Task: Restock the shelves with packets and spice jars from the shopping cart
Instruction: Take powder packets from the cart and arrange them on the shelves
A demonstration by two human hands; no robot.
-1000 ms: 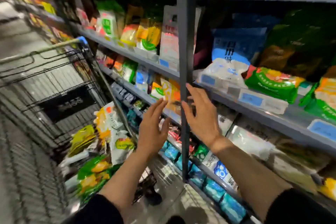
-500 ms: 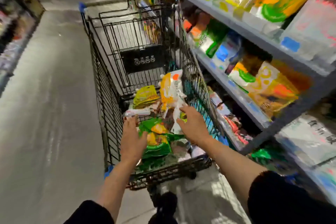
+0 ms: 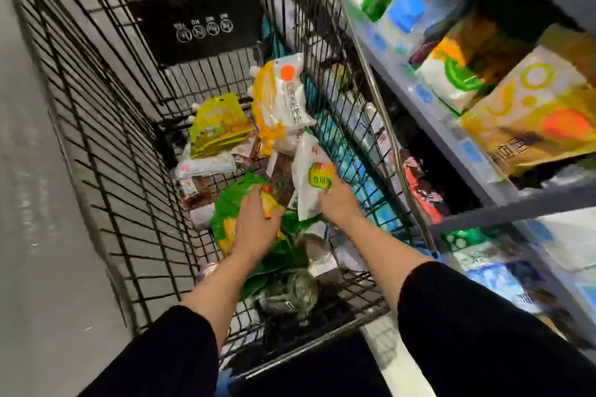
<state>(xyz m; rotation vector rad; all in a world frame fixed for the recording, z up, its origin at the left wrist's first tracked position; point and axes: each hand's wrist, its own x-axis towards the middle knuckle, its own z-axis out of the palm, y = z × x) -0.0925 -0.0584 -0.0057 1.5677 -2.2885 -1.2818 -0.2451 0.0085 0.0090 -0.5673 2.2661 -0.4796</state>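
Now picking stock from the shopping cart [image 3: 96,138].
Right hand [image 3: 338,203] gripped a white packet [image 3: 311,184]; left hand [image 3: 254,222] lay flat-fingered on a green packet [image 3: 232,203]. Next, probably lifting toward the shelves [image 3: 451,138].

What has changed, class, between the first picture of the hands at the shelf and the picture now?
Both hands left the shelf post and went down into the shopping cart. The right hand has taken hold of a white packet with a green label; the left hand now rests on a green and yellow packet. The yellow and white packet stays leaning on the cart's side, and the shelf stock looks unchanged.
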